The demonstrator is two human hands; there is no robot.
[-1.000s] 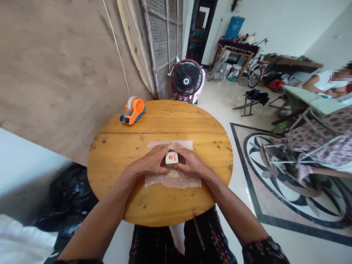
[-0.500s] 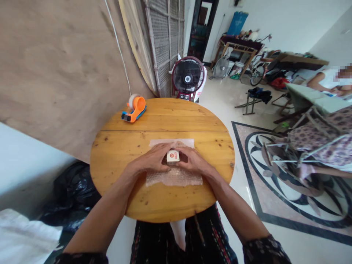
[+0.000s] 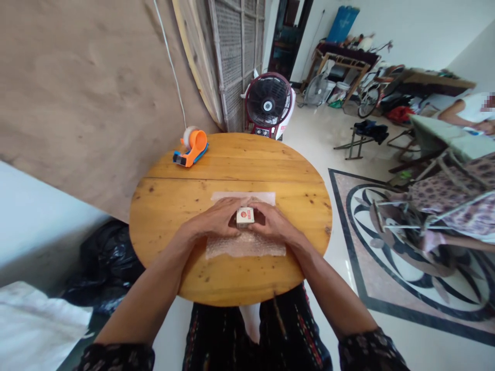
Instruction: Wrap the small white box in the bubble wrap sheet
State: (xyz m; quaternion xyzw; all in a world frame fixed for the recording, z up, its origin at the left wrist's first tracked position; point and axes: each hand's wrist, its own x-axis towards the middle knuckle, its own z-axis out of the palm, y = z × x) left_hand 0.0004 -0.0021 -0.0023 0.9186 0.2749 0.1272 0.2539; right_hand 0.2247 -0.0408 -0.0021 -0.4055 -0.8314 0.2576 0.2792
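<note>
A small white box (image 3: pixel 245 216) with a red print on top stands on a sheet of bubble wrap (image 3: pixel 247 246). My left hand (image 3: pixel 222 216) curls around its left side, fingers behind and thumb in front. From the right, my right hand (image 3: pixel 270 220) grips it the same way, its thumb at the box's front corner. The fingertips at the back of the box are partly hidden. The bubble wrap lies flat on the round wooden table (image 3: pixel 170 216), showing behind and in front of my hands.
An orange and blue tape dispenser (image 3: pixel 192 148) with a roll of tape sits at the table's back left. Beyond the far edge stands a fan (image 3: pixel 267 105). Black plastic bags (image 3: pixel 110 252) lie at the left. Another person (image 3: pixel 460 116) sits at a table on the right.
The camera view has shifted slightly, so the room sits a little further right in the picture. Both hands keep the same hold on the box.
</note>
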